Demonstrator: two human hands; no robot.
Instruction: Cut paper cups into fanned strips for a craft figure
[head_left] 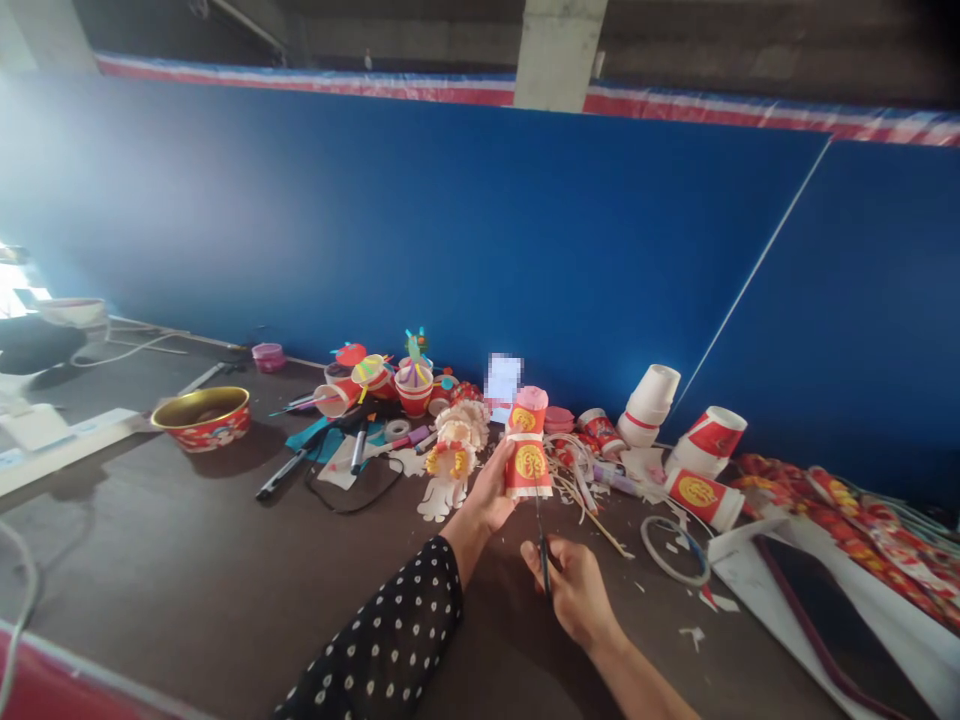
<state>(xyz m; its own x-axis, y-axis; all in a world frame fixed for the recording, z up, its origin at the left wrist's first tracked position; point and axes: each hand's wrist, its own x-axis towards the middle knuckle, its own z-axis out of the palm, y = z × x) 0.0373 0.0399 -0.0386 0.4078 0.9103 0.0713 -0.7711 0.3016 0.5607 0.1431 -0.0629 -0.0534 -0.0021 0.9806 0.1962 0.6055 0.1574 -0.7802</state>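
Note:
My left hand [487, 487] grips a red paper cup [529, 462] printed with a gold emblem and topped by a pink paper layer, holding it upright. My right hand [574, 590] is below it, closed around a pair of dark scissors [543, 548]. Their thin blades point up to the cup's lower edge, which has a white paper band. Paper scraps and thin strips [585, 495] lie on the dark table [225, 560] beyond my hands. My fingers hide part of the scissors' handles.
Decorated paper cups [414, 388] and a paper flower craft [457, 440] stand behind my hands. Left stands a red-and-gold bowl [201, 418]; right, stacked white cups [646, 405], red cups [709, 440] and a wire loop [675, 550]. A blue wall [450, 230] backs the table.

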